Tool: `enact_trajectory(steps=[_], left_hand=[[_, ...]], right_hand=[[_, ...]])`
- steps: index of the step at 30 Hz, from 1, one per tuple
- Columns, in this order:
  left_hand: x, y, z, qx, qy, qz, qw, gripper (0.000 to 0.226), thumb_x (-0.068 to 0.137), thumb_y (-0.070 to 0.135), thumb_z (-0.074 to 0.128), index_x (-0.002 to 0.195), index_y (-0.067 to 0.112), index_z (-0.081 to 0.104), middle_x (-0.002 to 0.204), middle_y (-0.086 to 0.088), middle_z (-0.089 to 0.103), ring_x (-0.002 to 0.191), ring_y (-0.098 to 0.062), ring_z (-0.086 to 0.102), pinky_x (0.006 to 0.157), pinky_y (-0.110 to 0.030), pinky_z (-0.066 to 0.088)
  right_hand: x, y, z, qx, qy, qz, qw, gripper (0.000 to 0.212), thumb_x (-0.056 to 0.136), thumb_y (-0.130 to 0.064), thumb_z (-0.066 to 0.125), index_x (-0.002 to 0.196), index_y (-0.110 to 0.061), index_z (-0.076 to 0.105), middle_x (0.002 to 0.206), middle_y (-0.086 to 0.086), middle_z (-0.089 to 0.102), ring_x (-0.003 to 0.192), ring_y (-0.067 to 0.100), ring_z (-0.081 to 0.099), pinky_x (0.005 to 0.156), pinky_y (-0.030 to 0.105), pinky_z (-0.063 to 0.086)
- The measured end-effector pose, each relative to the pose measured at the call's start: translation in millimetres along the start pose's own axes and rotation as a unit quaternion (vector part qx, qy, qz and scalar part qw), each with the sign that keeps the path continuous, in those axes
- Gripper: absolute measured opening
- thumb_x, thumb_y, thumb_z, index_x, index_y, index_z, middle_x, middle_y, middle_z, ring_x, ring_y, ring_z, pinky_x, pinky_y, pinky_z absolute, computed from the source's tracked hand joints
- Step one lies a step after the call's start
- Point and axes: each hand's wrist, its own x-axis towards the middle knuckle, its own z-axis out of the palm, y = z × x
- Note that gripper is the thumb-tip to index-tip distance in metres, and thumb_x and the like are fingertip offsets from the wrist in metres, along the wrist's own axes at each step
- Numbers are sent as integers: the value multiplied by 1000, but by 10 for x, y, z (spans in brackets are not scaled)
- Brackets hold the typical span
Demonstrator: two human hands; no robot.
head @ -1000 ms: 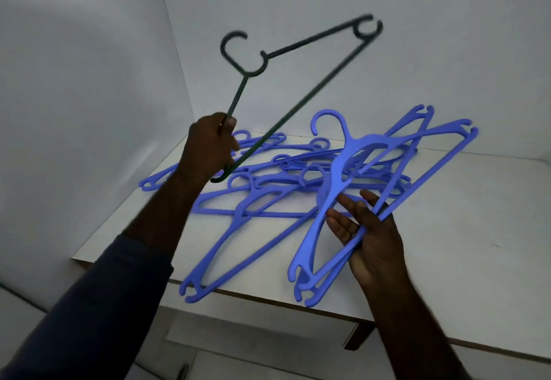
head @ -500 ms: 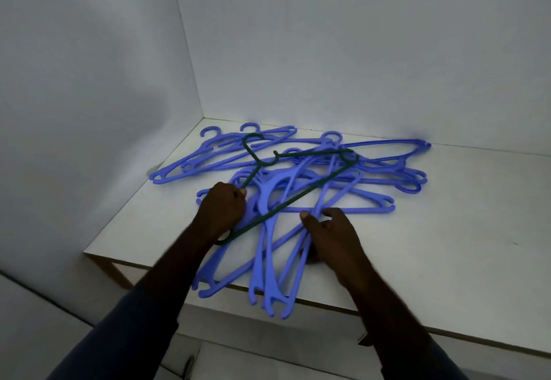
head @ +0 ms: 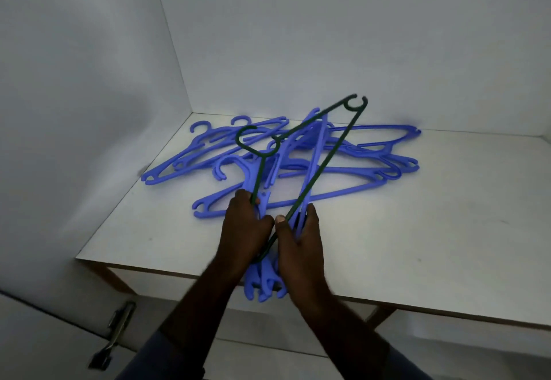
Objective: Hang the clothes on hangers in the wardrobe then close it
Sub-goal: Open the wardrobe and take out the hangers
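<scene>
- A metal latch (head: 114,335) hangs at the lower left, below the level of the shelf and well apart from the hands
- A white shelf (head: 432,230) fills the corner between two pale walls; its front edge runs across the bottom of the view, with wooden supports under it
- Loose blue hangers (head: 396,128) lie tangled in a heap on the shelf, spread from the left wall side across to the right, behind the hands
- The left hand (head: 246,230) is above the front part of the shelf, its fingers curled tight round the lower stem of the green hanger (head: 327,159) together with blue plastic
- The green hanger is thin and dark; it is tilted up off the shelf, its hook up and to the left of the hands and its looped far end highest, over the heap
- A bundle of blue hangers (head: 314,153) rises between the two hands, lying along the green one; its lower ends (head: 262,287) stick out below the hands, past the shelf's front edge
- The right hand (head: 301,242) touches the left hand, its fingers wrapped round the bundle and the green hanger's long bar, thumb pressed on the near side
- Dark blue sleeves show on both forearms at the bottom edge
</scene>
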Motion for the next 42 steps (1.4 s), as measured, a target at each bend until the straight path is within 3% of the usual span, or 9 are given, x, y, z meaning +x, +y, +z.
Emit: enact_trajectory(steps=[5,9,13,17,20,24,32,36,42], left_hand=[[12,128,-103,-98,-9,36,995,63,85,1,59,132,32,33,88,-1,63,65,-19,62,59,-32,50],[148,157,-124,-74,-107,108,986,94,91,7,58,154,39,-4,104,-16,67,66,-26,64,68,-49,56],[304,218,27,-15,-174,148,973,103,95,19,60,147,39,-27,105,-19,67,68,-27,67,68,-52,56],[471,412,111,-82,-144,69,984,91,91,50,61,157,25,3,87,4,70,78,-11,68,68,-24,48],[840,199,54,118,12,74,990,65,93,59,50,140,14,47,116,-8,66,113,-24,59,92,-35,45],[1034,-21,105,252,-93,33,963,52,96,58,43,93,9,62,102,-14,65,94,-27,60,73,-32,40],[502,304,305,124,-151,17,981,71,93,69,33,53,12,45,61,-4,53,71,-26,57,65,-32,38],[239,563,246,-132,-282,-72,947,54,74,73,57,77,20,61,71,-3,58,66,-19,59,60,-27,47],[25,600,452,-327,-264,-76,904,9,95,12,61,90,13,54,74,-8,56,42,-17,47,40,-23,39]], right_hand=[[121,-141,-135,155,50,143,976,90,79,-39,82,150,-22,30,135,-3,53,113,11,58,93,29,50],[350,-286,-328,228,6,166,959,32,81,-29,79,92,-14,53,71,-7,59,65,9,62,59,28,53],[491,-329,-394,320,70,146,934,17,88,7,59,81,-7,53,71,10,58,66,24,63,63,40,58],[599,-279,-487,346,135,147,917,24,96,7,44,80,-11,42,75,16,59,47,21,60,42,26,47],[602,-217,-567,367,155,175,900,25,97,6,42,80,-12,41,75,16,58,45,19,59,42,25,47],[598,-157,-594,378,156,199,891,18,99,6,42,90,-9,43,80,19,58,55,26,69,50,33,57],[609,-158,-611,115,224,88,964,9,89,-1,61,94,-8,61,77,5,58,57,2,56,55,15,44],[595,-164,-677,96,218,81,968,17,88,-12,67,104,-14,66,105,7,64,73,-1,58,64,17,44],[480,-211,-768,154,204,68,964,24,78,-14,72,96,-17,58,88,6,61,79,24,60,76,40,52]])
